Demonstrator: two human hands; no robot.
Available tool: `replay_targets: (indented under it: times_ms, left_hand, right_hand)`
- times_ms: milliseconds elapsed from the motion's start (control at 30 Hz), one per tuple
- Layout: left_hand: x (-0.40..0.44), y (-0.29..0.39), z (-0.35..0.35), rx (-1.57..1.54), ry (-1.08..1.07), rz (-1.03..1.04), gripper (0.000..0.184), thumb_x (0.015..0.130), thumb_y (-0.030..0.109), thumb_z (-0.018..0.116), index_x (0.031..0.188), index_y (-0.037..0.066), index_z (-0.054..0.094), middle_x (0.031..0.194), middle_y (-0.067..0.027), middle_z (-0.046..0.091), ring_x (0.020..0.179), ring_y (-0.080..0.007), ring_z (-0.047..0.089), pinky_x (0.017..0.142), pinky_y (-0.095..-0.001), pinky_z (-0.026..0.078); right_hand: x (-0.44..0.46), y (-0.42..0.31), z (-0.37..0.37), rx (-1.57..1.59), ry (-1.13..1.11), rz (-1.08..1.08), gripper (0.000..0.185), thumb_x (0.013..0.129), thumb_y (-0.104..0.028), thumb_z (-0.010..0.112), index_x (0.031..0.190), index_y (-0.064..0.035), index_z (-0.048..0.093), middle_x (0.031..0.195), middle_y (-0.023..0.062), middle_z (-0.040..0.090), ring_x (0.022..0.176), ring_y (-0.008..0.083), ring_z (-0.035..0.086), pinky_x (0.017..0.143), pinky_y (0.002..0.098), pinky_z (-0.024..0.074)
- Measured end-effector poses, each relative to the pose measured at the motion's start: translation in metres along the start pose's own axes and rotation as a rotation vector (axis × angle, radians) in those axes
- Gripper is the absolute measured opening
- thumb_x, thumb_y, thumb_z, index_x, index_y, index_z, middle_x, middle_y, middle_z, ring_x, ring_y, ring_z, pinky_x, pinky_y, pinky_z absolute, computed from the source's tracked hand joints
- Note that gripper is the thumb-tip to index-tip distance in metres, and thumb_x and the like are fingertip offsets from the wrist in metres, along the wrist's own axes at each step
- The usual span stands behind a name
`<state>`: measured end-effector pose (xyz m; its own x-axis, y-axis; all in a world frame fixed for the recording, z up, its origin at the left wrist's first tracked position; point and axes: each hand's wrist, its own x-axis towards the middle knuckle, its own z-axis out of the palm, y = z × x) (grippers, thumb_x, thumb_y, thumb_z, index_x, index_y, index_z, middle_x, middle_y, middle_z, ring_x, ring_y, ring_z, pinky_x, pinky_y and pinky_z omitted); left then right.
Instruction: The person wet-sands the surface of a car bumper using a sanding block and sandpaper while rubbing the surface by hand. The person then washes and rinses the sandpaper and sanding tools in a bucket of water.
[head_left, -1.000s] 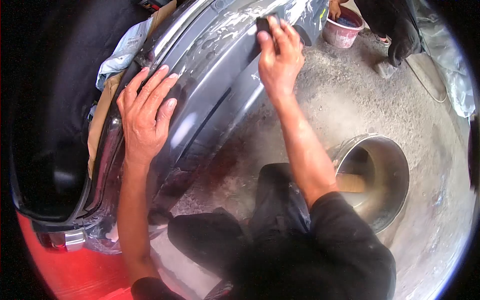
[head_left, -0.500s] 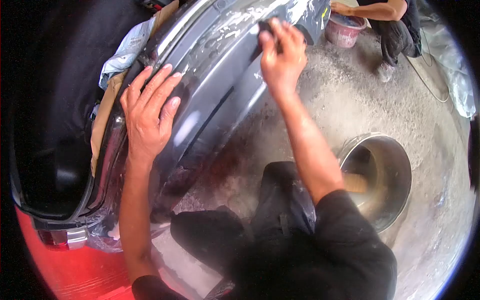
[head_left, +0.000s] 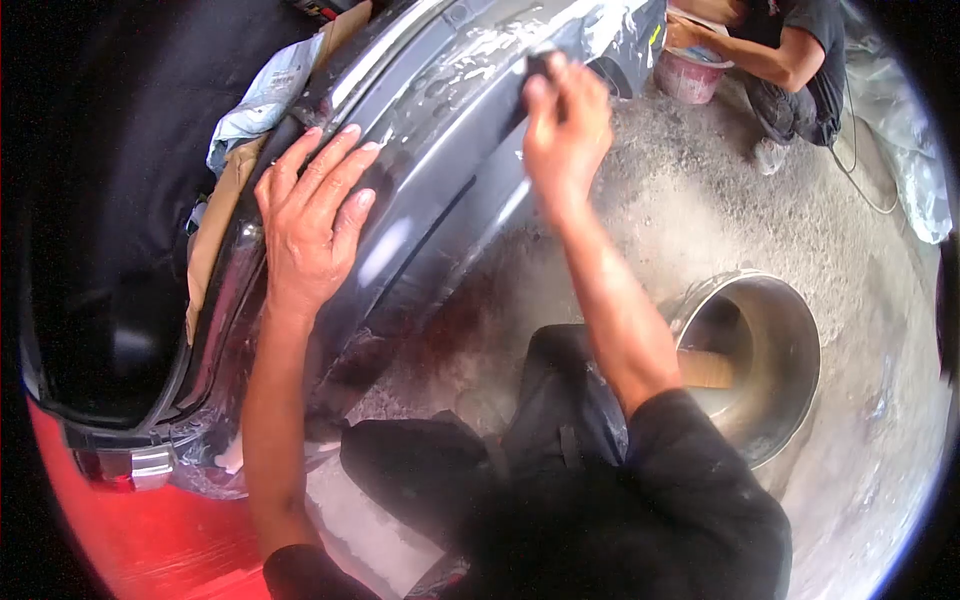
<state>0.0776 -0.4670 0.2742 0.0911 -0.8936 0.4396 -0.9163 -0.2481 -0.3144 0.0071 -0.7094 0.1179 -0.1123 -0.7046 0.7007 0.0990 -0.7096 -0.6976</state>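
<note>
A grey car bumper [head_left: 430,195], wet and shiny along its upper part, slants across the view from lower left to upper right. My left hand [head_left: 308,228] lies on its upper edge with the fingers stretched out and apart. Farther up the bumper, my right hand [head_left: 568,135] presses a small dark pad [head_left: 540,66] against the surface. Fingers and motion blur cover part of the pad, so its exact kind is unclear.
A round metal tub [head_left: 775,380] with a brownish block [head_left: 705,368] inside stands right of my arm. Beyond the bumper's far end, a co-worker [head_left: 790,60] crouches by a pinkish bucket [head_left: 690,78]. Cardboard [head_left: 212,245] and bluish plastic [head_left: 265,92] line the opening at left.
My left hand appears slightly farther right in the view, still on the bumper. The right hand and pad have shifted slightly. The co-worker's arms have moved over the bucket.
</note>
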Motion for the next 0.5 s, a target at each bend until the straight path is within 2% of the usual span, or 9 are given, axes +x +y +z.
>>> replay_targets:
  times_ms: [33,67,133,267,367,467,500]
  left_hand:
    - [-0.001,-0.001,0.001,-0.009,0.009,0.002,0.035,0.098,0.021,0.065,0.132,0.012,0.071,0.144,-0.0051,0.065,0.138,-0.0313,0.051,0.115,-0.0458,0.032]
    - [-0.001,-0.002,0.003,-0.021,0.044,0.000,0.035,0.096,0.024,0.068,0.130,0.017,0.073,0.142,-0.0018,0.066,0.135,-0.0293,0.053,0.113,-0.0460,0.033]
    - [0.000,-0.001,0.002,-0.020,0.046,-0.003,0.035,0.095,0.023,0.069,0.130,0.017,0.073,0.142,-0.0018,0.066,0.134,-0.0291,0.053,0.112,-0.0459,0.034]
    - [-0.002,-0.002,0.004,-0.013,0.040,-0.004,0.035,0.097,0.024,0.066,0.131,0.016,0.072,0.142,-0.0024,0.066,0.135,-0.0289,0.052,0.113,-0.0461,0.033]
    - [-0.001,-0.001,0.001,0.003,0.021,0.002,0.035,0.099,0.024,0.064,0.133,0.014,0.071,0.144,-0.0042,0.065,0.138,-0.0298,0.052,0.115,-0.0455,0.032]
    - [-0.001,-0.002,0.002,0.011,0.006,0.005,0.035,0.100,0.024,0.064,0.132,0.014,0.071,0.144,-0.0040,0.065,0.138,-0.0301,0.052,0.115,-0.0457,0.032]
    - [-0.001,-0.001,0.002,0.007,0.003,0.001,0.035,0.100,0.023,0.064,0.133,0.014,0.071,0.144,-0.0040,0.065,0.138,-0.0303,0.051,0.115,-0.0459,0.031]
  right_hand:
    - [-0.021,-0.016,-0.012,-0.009,-0.113,0.011,0.033,0.092,-0.019,0.077,0.124,-0.0142,0.074,0.133,0.0185,0.065,0.120,0.0375,0.063,0.104,0.0457,0.0476]
    - [-0.029,-0.014,-0.012,0.020,-0.115,-0.004,0.034,0.091,-0.017,0.076,0.125,-0.0157,0.073,0.133,0.0180,0.066,0.119,0.0381,0.063,0.105,0.0457,0.0471]
    - [0.003,0.006,-0.002,0.004,-0.076,-0.146,0.032,0.092,-0.016,0.075,0.124,-0.0153,0.073,0.130,0.0181,0.068,0.120,0.0375,0.063,0.105,0.0462,0.0470]
    - [0.025,0.002,0.001,0.000,-0.056,-0.008,0.032,0.093,-0.016,0.074,0.125,-0.0118,0.072,0.129,0.0183,0.069,0.123,0.0372,0.062,0.104,0.0479,0.0464]
    - [-0.027,-0.018,-0.016,0.045,-0.126,-0.007,0.034,0.093,-0.022,0.076,0.125,-0.0111,0.073,0.128,0.0181,0.069,0.126,0.0368,0.062,0.107,0.0471,0.0450]
    - [0.010,0.018,0.003,-0.012,-0.040,-0.090,0.033,0.092,-0.021,0.076,0.123,-0.0110,0.073,0.125,0.0172,0.070,0.121,0.0367,0.063,0.103,0.0471,0.0464]
    - [0.033,0.016,0.005,0.001,-0.013,-0.019,0.032,0.091,-0.019,0.076,0.122,-0.0096,0.073,0.119,0.0167,0.070,0.114,0.0362,0.064,0.099,0.0475,0.0474]
